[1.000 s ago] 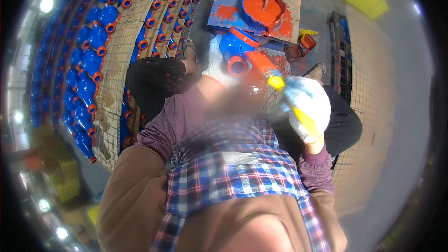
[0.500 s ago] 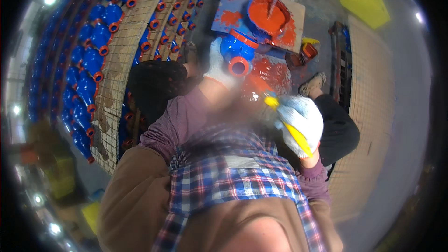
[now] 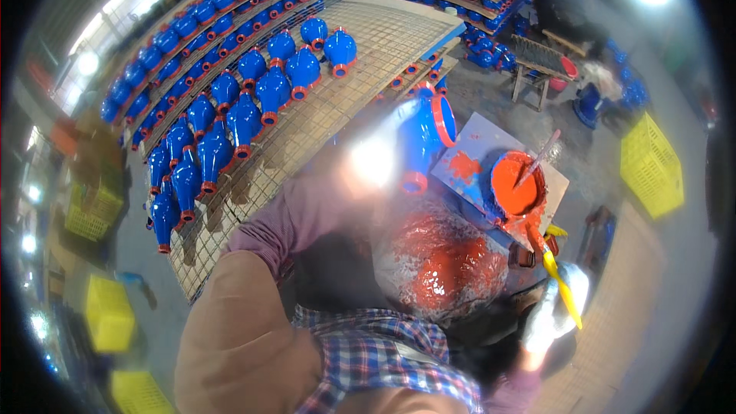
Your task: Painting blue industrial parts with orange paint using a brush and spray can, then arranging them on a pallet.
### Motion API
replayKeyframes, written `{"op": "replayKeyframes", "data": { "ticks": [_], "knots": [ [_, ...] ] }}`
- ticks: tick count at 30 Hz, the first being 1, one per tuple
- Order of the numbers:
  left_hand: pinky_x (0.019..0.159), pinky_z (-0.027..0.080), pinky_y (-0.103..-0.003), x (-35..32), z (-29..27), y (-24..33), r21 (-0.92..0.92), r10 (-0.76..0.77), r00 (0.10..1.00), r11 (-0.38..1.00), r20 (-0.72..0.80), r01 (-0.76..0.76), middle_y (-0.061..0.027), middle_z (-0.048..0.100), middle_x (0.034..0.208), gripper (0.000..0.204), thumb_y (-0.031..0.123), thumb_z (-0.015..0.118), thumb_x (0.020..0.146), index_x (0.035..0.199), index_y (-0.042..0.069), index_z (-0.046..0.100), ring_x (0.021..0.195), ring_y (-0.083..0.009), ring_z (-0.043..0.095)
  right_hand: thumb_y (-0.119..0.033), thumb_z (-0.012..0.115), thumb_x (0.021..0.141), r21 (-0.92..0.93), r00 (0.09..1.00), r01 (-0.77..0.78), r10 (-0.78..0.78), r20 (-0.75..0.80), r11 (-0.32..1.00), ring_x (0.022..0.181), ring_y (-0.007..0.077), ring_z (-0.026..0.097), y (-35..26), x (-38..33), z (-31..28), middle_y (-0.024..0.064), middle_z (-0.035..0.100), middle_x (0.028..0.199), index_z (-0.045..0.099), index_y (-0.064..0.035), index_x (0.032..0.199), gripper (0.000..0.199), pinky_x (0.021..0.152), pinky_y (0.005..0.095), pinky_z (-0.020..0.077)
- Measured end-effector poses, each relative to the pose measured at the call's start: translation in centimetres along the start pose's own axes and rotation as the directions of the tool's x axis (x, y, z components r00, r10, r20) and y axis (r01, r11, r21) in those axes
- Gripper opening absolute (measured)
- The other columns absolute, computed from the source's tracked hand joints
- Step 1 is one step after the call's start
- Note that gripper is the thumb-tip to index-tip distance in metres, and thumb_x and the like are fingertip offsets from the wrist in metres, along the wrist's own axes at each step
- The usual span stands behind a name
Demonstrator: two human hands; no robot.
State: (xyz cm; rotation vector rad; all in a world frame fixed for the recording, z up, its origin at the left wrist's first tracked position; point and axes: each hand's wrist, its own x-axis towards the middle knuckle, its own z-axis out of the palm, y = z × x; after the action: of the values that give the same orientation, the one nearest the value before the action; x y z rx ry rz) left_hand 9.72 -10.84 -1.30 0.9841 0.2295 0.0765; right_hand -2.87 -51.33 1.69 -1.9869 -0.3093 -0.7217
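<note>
My left hand (image 3: 374, 155), in a white glove and washed out by glare, grips a blue valve body (image 3: 422, 134) with red flange rims. It is held up beside the wire-topped rack; the fingers are mostly hidden. My right hand (image 3: 558, 308), in a white glove, is closed round the yellow handle of a paintbrush (image 3: 564, 291). The brush's red-coated bristles reach the near rim of a bucket of red paint (image 3: 515, 184). A stick stands in that paint. The bucket rests on a paint-splashed board (image 3: 465, 155).
On my left, several blue valve bodies (image 3: 272, 90) with red rims stand on a mesh-topped rack (image 3: 368, 38). A red-smeared plastic sheet (image 3: 445, 264) covers the spot before my lap. Yellow crates (image 3: 650, 165) sit at right and left. A small bench (image 3: 537, 61) stands farther back.
The view has swung toward the rack. My left hand has carried the valve body left, toward the rack. My right hand has moved the brush from near the valve body to the bucket's rim.
</note>
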Motion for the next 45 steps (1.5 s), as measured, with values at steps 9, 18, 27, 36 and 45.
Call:
{"op": "replayKeyframes", "data": {
  "ticks": [9, 18, 27, 36, 45],
  "knots": [
    [0.083, 0.059, -0.034, 13.3, -1.7, 11.3, 0.834, 0.411, 0.906, 0.532, -0.102, -0.148, -0.0124, 0.071, 0.111, 0.072, 0.036, 0.092, 0.073, 0.125, -0.002, 0.059, 0.096, -0.0195, 0.070, -0.011, 0.072, 0.089, -0.265, 0.973, 0.216, -0.184, 0.143, 0.940, 0.100, 0.0362, 0.065, 1.5, 1.6, 1.9, 0.0165, 0.070, 0.105, 0.068, -0.0018, 0.110, 0.024, 0.092, 0.0460, 0.0520],
    [0.078, 0.056, -0.036, 28.3, -7.4, 17.1, 0.955, 0.369, 0.927, -0.246, -0.065, 0.165, -0.0113, 0.077, 0.098, 0.056, 0.054, 0.081, 0.073, 0.100, 0.005, 0.076, 0.090, -0.0233, 0.073, -0.022, 0.077, 0.079, -0.161, 0.953, 0.198, -0.151, 0.263, 0.967, 0.072, 0.0304, 0.067, 1.4, 4.9, 3.0, 0.0110, 0.070, 0.090, 0.070, -0.0091, 0.100, 0.025, 0.068, 0.0428, 0.0511],
    [0.108, 0.044, -0.042, 39.3, -18.3, 21.7, 0.755, 0.310, 0.938, -0.650, 0.156, 0.089, -0.0290, 0.059, 0.140, 0.079, 0.049, 0.070, 0.089, 0.144, -0.004, 0.051, 0.128, -0.0381, 0.059, -0.014, 0.064, 0.091, -0.115, 0.898, 0.391, -0.351, 0.265, 0.913, 0.081, 0.0236, 0.067, 3.2, 6.9, 3.8, 0.0121, 0.072, 0.116, 0.069, -0.0175, 0.126, 0.035, 0.064, 0.0328, 0.0512],
    [0.091, 0.052, -0.040, 22.1, -5.7, 16.1, 0.820, 0.331, 0.760, -0.358, 0.559, -0.447, -0.0147, 0.067, 0.111, 0.033, 0.016, 0.068, 0.095, 0.125, 0.004, 0.064, 0.105, -0.0254, 0.066, -0.012, 0.072, 0.083, -0.277, 0.915, 0.402, -0.376, 0.144, 0.873, 0.064, 0.0190, 0.060, 3.5, 5.2, 2.1, 0.0025, 0.063, 0.086, 0.071, -0.0205, 0.122, 0.039, 0.055, 0.0306, 0.0447],
    [0.073, 0.047, -0.026, -3.2, 3.7, 5.5, 0.896, 0.246, 0.869, 0.006, 0.429, -0.444, -0.0029, 0.059, 0.102, 0.043, 0.005, 0.078, 0.085, 0.125, 0.001, 0.064, 0.076, -0.0081, 0.051, -0.009, 0.075, 0.078, -0.392, 0.929, 0.344, -0.370, 0.009, 0.854, 0.062, 0.0238, 0.063, 3.1, 4.4, -3.4, 0.0041, 0.061, 0.078, 0.070, -0.0191, 0.121, 0.045, 0.054, 0.0336, 0.0487]
  ]
}}
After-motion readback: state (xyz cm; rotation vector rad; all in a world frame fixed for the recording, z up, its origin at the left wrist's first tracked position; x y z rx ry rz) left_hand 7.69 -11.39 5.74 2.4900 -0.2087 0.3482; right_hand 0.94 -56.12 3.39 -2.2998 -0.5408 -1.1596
